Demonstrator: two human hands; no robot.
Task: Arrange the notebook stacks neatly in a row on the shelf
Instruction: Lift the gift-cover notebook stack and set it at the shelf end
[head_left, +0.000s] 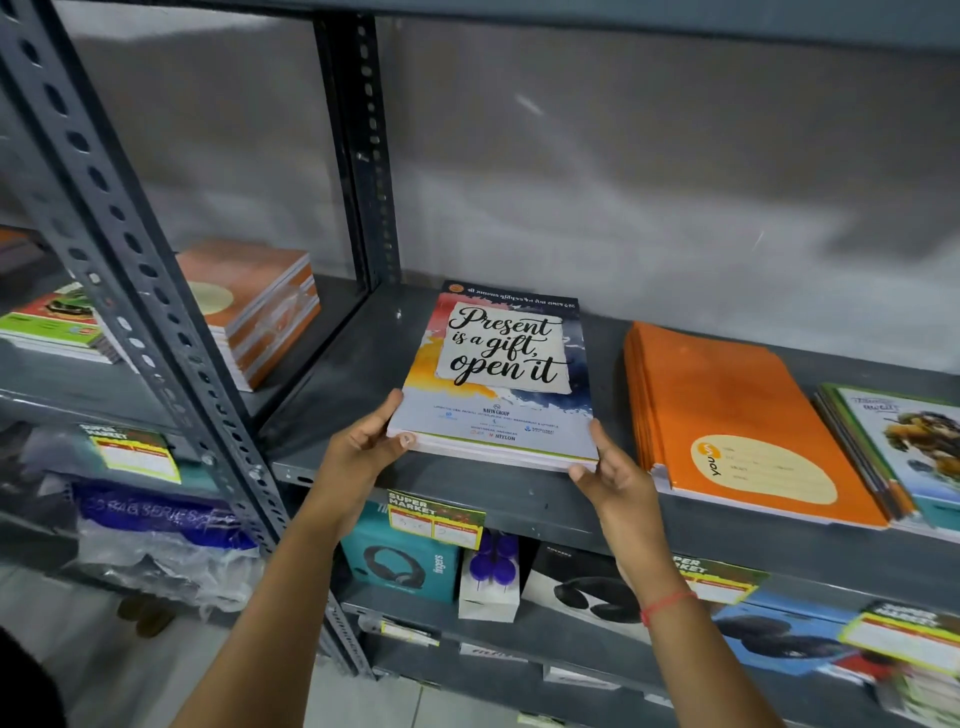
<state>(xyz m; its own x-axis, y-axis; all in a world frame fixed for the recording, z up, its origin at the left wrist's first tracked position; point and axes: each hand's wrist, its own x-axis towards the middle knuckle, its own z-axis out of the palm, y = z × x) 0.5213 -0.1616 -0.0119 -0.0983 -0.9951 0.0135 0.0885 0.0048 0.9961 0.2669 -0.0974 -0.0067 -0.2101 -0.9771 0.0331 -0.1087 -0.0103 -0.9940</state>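
A stack of notebooks with a "Present is a gift, open it" cover (501, 374) lies flat on the grey metal shelf (343, 364), left of centre. My left hand (363, 447) grips its near left corner, thumb on the cover. My right hand (610, 467) presses against its near right corner, fingers curled at the edge. To the right lies an orange notebook stack (737, 415), angled slightly, and past it a green-edged stack with an illustrated cover (904, 447) at the frame's right edge. A gap separates the held stack from the orange one.
A perforated grey upright (124, 249) divides this bay from the left one, where an orange-brown stack (254, 306) and a green-red stack (57, 322) rest. Lower shelves hold headphone boxes (405, 566), plastic bags (156, 535) and price labels (436, 517).
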